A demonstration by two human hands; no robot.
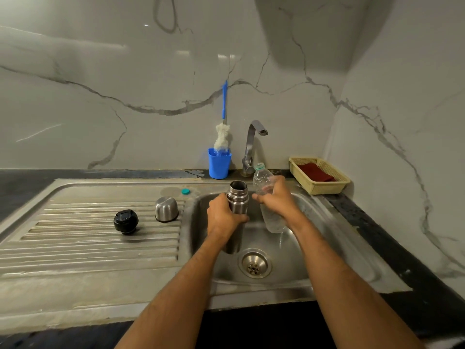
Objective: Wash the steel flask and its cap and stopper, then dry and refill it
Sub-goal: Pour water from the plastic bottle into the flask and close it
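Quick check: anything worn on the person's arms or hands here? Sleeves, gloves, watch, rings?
Nothing visible. The left hand and right hand are bare, with no gloves, and I can't make out any rings. Both forearms are bare to the frame edge: no sleeves, watch or bands.

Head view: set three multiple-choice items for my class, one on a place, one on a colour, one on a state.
1. Where is the stopper?
A. drainboard
B. basket
C. basin

2. What colour is the brush cup?
A. yellow
B. blue
C. red

3. How is the flask?
A. capped
B. lying down
C. open-mouthed

Key: 1 A, the stopper sits on the ribbed drainboard beside the cap. 2 B, the cup is blue. 3 C, the left hand holds the flask upright, mouth uncovered.
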